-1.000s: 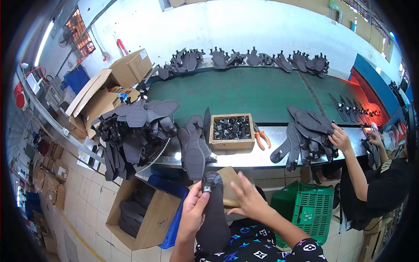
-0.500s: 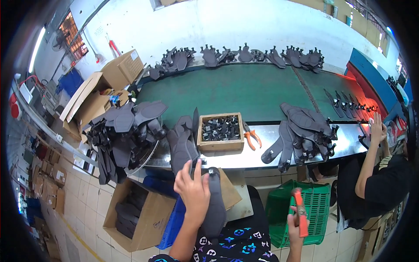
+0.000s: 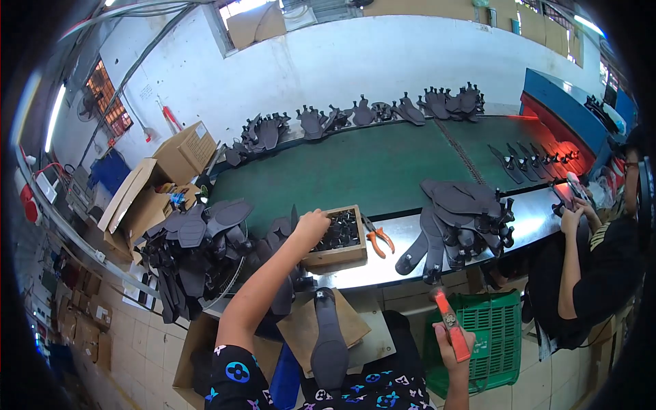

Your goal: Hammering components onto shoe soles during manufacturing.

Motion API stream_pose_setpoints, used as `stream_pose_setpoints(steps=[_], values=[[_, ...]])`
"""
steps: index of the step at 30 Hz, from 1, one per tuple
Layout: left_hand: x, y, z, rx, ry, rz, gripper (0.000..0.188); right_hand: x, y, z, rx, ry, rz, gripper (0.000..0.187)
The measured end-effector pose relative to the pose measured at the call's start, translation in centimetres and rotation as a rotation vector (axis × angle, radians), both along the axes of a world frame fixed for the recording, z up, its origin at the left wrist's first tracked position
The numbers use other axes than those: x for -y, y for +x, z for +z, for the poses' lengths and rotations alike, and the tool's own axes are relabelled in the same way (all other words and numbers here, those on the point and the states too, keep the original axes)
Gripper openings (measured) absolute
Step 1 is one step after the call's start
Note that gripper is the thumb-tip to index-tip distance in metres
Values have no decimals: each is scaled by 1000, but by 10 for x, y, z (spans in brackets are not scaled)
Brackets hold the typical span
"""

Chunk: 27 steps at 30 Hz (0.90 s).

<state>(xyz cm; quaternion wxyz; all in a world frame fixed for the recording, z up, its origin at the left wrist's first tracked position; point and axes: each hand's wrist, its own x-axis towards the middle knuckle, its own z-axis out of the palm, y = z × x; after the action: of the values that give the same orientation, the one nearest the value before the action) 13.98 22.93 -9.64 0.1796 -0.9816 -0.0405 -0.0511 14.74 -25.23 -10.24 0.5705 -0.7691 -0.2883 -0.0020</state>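
Observation:
My left hand [image 3: 313,228] reaches over the left side of a wooden box [image 3: 335,257] of small black fittings [image 3: 345,231]. Its fingers are bent down and closed, and whatever they pinch is hidden. Held upright in my right hand [image 3: 455,347] is a hammer [image 3: 451,322] with an orange-red handle. Between my arms lies a dark grey, sole-shaped flat piece [image 3: 330,345]. A shiny fitting [image 3: 322,295] sits at its narrow far end, which rests on a brown board [image 3: 295,326]. No hand touches that piece.
Orange-handled pliers [image 3: 380,239] lie right of the box. Piles of dark grey pieces [image 3: 461,205] flank it on both sides. Behind runs a green conveyor belt [image 3: 328,167]. A green crate [image 3: 488,328] stands right of my knees; a co-worker [image 3: 594,266] sits beyond it.
My left hand has moved from above the grey piece, fingers spread, forward to the box. The hammer has shifted slightly left in my right hand. The view has tilted up; the co-worker's hands have lowered.

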Motion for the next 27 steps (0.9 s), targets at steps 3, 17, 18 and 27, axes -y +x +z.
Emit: stream_pose_setpoints(steps=[3,17,18,27], values=[[-3,-9,4,67,-273,117,10,-7,3,7,-73,17,28,14],[239,-152,112,776,-1143,118,15,-92,-20,80,-502,366,594,25],[248,-160,112,795,-1081,99,15,-97,-24,88,-497,359,647,24],[266,-202,100,952,-906,28,17,-118,-52,85,-519,291,811,26]])
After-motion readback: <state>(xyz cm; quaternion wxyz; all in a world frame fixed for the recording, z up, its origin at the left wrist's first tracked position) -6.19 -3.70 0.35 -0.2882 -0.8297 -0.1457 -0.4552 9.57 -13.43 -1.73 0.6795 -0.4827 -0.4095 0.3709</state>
